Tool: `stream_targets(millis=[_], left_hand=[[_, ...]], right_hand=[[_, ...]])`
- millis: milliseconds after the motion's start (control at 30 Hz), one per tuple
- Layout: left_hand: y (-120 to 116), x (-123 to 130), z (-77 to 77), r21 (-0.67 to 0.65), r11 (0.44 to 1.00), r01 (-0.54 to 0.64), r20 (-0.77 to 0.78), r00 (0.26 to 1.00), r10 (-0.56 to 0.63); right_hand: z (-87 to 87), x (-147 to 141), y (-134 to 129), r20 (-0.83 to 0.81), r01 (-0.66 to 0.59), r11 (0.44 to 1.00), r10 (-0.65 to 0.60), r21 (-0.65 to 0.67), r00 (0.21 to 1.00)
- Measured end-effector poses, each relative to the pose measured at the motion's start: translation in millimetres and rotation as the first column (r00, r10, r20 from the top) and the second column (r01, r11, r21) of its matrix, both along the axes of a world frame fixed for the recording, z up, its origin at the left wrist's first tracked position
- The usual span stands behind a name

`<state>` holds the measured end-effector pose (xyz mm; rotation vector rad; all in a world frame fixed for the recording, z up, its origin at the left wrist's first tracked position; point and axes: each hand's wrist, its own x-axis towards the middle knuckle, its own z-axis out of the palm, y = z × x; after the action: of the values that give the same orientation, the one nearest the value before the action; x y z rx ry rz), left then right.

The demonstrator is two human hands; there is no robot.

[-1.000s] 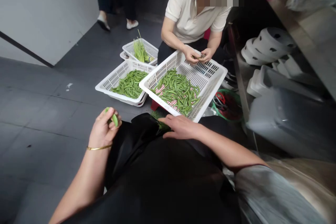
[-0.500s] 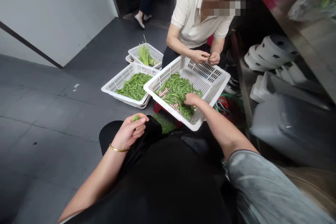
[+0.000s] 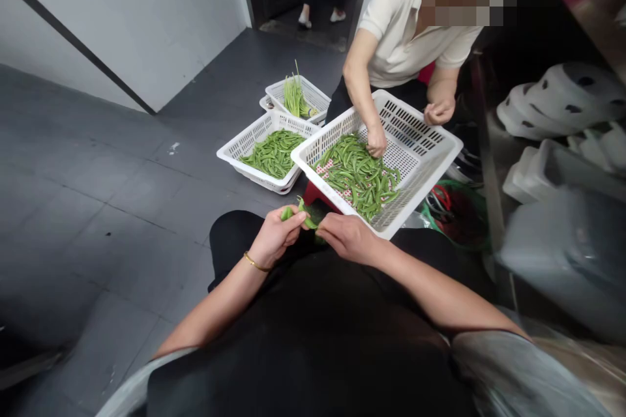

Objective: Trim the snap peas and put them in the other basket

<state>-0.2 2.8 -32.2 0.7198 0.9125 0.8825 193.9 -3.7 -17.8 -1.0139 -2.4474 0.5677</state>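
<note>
My left hand (image 3: 280, 236) is closed with pea pods in it, one bit of green showing at the thumb. Between both hands is a green pea pod (image 3: 309, 217), its tip pinched by the fingers of my right hand (image 3: 348, 236). Both hands are above my lap, just in front of a large white slotted basket (image 3: 423, 187). A heap of pea pods (image 3: 359, 172) lies in that basket. A co-worker's hand (image 3: 376, 140) reaches into the heap from the far side; the co-worker's other hand (image 3: 440, 111) is over the basket's far edge.
Left of the large basket stands another white basket (image 3: 252, 173) of pea pods. Behind it, a smaller basket (image 3: 320, 101) holds long green stalks (image 3: 295, 98). White stacked stools (image 3: 567, 101) and a grey bin (image 3: 562, 254) are on the right. Another person's feet (image 3: 320, 17) are at the doorway.
My right hand has come out of the heap to my left hand, with a pea pod now between them. The co-worker's hand has moved down into the basket. The view has shifted left.
</note>
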Motion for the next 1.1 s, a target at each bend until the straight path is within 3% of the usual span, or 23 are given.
stream_targets(millis=[100,200,267,333,367,433,467,500,533,600,700,733,800,867,967,1033,1067,1100], left_hand=[[-2.1,-3.4,0.7,-0.024,0.998,0.055,0.055,0.997,-0.053],[-4.0,-1.6,3.9,-0.020,0.997,0.072,0.059,0.996,-0.070],[-5.4,0.4,6.2,-0.014,0.998,0.068,0.018,0.998,-0.067],[-6.8,1.2,7.5,-0.025,0.995,0.095,-0.025,0.995,-0.095],[-7.5,0.8,7.6,-0.037,0.990,0.134,-0.033,0.990,-0.135],[-8.3,-1.7,6.9,-0.056,0.968,0.246,-0.009,0.969,-0.247],[-8.5,-3.6,6.3,-0.063,0.949,0.307,0.011,0.952,-0.307],[-8.6,-5.7,5.7,-0.071,0.932,0.356,0.031,0.934,-0.355],[-8.5,-7.7,5.2,-0.080,0.918,0.388,0.048,0.922,-0.385],[-8.0,-11.0,4.7,-0.105,0.903,0.416,0.073,0.909,-0.411],[-6.6,-12.4,5.8,-0.128,0.899,0.420,0.092,0.907,-0.410],[-6.1,-11.9,6.5,-0.129,0.896,0.426,0.088,0.905,-0.417],[-5.3,-10.1,7.9,-0.120,0.890,0.441,0.055,0.898,-0.437],[-5.5,-7.8,8.8,-0.078,0.882,0.465,-0.054,0.881,-0.469],[-8.8,-5.3,9.1,0.184,0.834,0.521,-0.446,0.800,-0.401],[-12.9,-5.4,10.0,0.390,0.704,0.593,-0.674,0.705,-0.220],[-15.3,-6.1,11.1,0.450,0.622,0.641,-0.733,0.663,-0.153],[-17.6,-7.2,12.9,0.479,0.545,0.688,-0.764,0.632,-0.127]], right_hand=[[1.6,1.6,-3.5,0.053,0.024,0.992,-0.030,0.122,0.998],[8.4,0.7,-5.5,0.065,0.042,0.991,-0.050,0.124,0.997],[12.8,-1.0,-6.1,0.043,-0.012,0.999,0.011,0.034,0.999],[14.9,-1.9,-5.4,-0.048,-0.131,0.976,0.125,-0.172,0.991],[14.9,-1.3,-4.3,-0.125,-0.210,0.925,0.179,-0.318,0.976],[12.9,3.3,0.1,-0.295,-0.327,0.740,0.180,-0.588,0.938],[11.3,7.6,3.4,-0.355,-0.334,0.659,0.109,-0.674,0.929],[10.0,13.0,7.2,-0.386,-0.301,0.622,-0.003,-0.723,0.923],[9.0,19.0,11.1,-0.392,-0.228,0.629,-0.132,-0.743,0.911],[9.4,30.3,17.3,-0.360,-0.023,0.715,-0.323,-0.698,0.876],[14.5,35.5,16.9,-0.208,0.203,0.897,-0.301,-0.393,0.931],[16.1,32.9,14.2,-0.116,0.207,0.947,-0.241,-0.245,0.964],[17.5,23.5,7.5,0.088,0.120,0.993,-0.120,0.013,0.989],[15.5,12.6,2.5,0.253,-0.029,0.994,0.001,0.108,0.967],[7.7,1.3,0.6,0.238,-0.124,0.992,0.117,0.018,0.964],[-0.2,-3.4,-0.7,0.046,-0.108,0.970,0.121,-0.219,0.992],[-5.3,-5.8,-2.5,-0.079,-0.115,0.912,0.091,-0.394,0.993],[-11.1,-8.5,-5.2,-0.207,-0.146,0.810,0.031,-0.569,0.978]])
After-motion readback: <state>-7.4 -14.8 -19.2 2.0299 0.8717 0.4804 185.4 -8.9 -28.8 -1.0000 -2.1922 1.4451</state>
